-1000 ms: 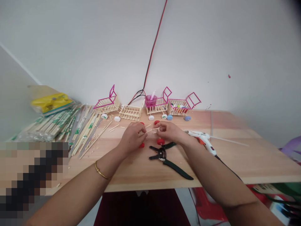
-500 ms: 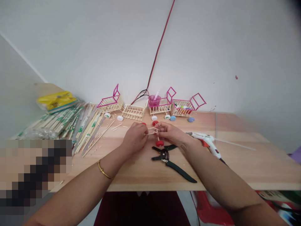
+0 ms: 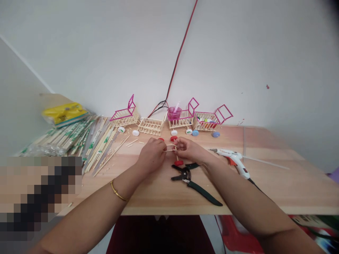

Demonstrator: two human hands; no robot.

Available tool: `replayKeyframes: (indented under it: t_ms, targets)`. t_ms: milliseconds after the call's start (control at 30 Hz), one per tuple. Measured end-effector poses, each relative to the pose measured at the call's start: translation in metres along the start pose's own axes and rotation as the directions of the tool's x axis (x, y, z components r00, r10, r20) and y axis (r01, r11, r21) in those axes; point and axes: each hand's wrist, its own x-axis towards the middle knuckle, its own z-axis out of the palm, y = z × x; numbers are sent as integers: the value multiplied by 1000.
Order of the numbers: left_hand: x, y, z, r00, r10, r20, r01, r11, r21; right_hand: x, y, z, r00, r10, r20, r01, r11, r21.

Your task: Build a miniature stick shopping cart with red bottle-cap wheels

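Observation:
Both hands meet over the middle of the wooden table (image 3: pixel 278 183). My left hand (image 3: pixel 152 155) and my right hand (image 3: pixel 189 150) pinch a small frame of thin wooden sticks (image 3: pixel 171 148) between their fingertips. Red bottle caps are fixed to the frame: one (image 3: pixel 178 162) hangs just below my right hand, another (image 3: pixel 173 138) shows behind it. A gold bangle sits on my left wrist. Green-handled pliers (image 3: pixel 194 180) lie on the table directly beneath the hands.
A white glue gun (image 3: pixel 234 159) lies right of my hands with its cable running off the front edge. Several small stick carts (image 3: pixel 182 119) with pink frames line the wall. Packs of chopsticks (image 3: pixel 79 139) cover the left side.
The hands have drawn slightly closer together on the stick frame, and the lower red cap has tipped a little. The camera view has shifted slightly since the earliest frame.

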Motion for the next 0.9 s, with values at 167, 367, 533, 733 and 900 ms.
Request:
replayKeyframes:
  t_ms: [167, 367, 533, 733, 900]
  targets:
    - [0, 1, 1, 1000, 4, 18, -4, 1000, -8, 0, 0, 2, 999, -30, -17, 29, 998, -53]
    - [1, 0, 2, 999, 21, 24, -21, 999, 35, -2, -3, 2, 999, -18, -46, 7, 977, -215]
    - [0, 0, -1, 998, 39, 45, -43, 994, 97, -2, -4, 3, 995, -76, -67, 54, 957, -286]
    - [0, -1, -1, 998, 37, 56, -42, 995, 93, -3, -2, 5, 996, -58, -62, 37, 952, -305]
    - [0, 0, -1, 998, 47, 34, -49, 995, 88, -3, -1, 4, 990, -117, -84, 81, 934, -349]
